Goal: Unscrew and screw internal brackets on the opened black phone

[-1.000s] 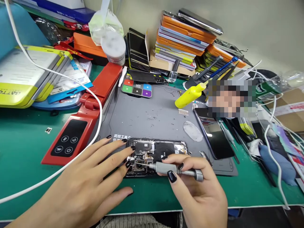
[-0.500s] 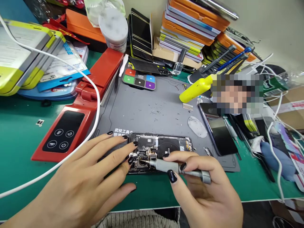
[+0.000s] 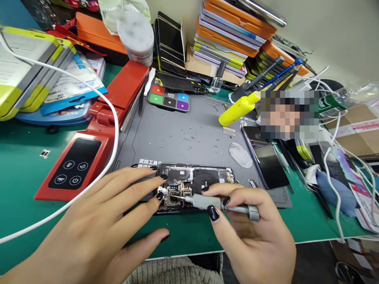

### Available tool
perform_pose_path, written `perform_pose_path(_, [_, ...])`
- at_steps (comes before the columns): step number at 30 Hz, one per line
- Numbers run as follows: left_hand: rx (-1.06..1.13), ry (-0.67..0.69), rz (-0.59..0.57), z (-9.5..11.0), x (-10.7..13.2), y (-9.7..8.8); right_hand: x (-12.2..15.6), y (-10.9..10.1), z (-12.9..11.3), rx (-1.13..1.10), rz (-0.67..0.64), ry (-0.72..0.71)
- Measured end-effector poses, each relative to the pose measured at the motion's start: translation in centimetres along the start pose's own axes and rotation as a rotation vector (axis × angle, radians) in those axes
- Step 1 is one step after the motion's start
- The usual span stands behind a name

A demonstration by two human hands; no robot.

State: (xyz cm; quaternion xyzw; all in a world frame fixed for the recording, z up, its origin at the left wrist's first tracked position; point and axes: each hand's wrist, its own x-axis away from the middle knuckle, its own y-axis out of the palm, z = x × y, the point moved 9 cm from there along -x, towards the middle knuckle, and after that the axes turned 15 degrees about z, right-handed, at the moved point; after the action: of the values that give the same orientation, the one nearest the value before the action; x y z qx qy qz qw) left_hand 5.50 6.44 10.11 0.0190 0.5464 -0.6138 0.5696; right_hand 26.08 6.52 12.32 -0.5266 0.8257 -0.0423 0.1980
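Observation:
An opened phone (image 3: 180, 173) lies near the front of the grey mat, its inner parts and round black coil exposed. My left hand (image 3: 118, 213) rests with fingers spread over the phone's left end, fingertips touching that edge. In my right hand (image 3: 251, 221) is a slim grey screwdriver (image 3: 204, 202), pinched between thumb and fingers. The screwdriver lies nearly level, its thin tip pointing left at the camera module (image 3: 173, 198). Whether the tip touches the module I cannot tell. My fingers cover part of the phone's left end.
A red device (image 3: 74, 165) with a button panel stands left, a white cable (image 3: 117, 114) crossing it. Ahead are a colored-square case (image 3: 168, 98) and yellow bottle (image 3: 237, 110). A dark phone (image 3: 263, 157) lies right. Boxes (image 3: 225, 35) are stacked behind.
The whole view has shifted slightly, so things appear a little further left. The screwdriver stays in my right hand over the camera module, and my left hand stays on the phone's edge.

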Motion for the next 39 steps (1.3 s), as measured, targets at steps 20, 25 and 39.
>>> perform_pose_path(20, [-0.219, 0.063, -0.143, 0.6, -3.0, 0.2, 0.3, 0.7, 1.1, -0.173, 0.008, -0.038])
perform_pose_path(25, [-0.286, 0.056, -0.094, 0.4, -2.7, -0.7, 0.5, 0.4, 1.2, -0.195, 0.032, -0.052])
perform_pose_path(39, [-0.263, 0.153, -0.175, 1.5, -4.8, 0.4, 0.1, 0.4, 1.2, -0.155, 0.042, -0.082])
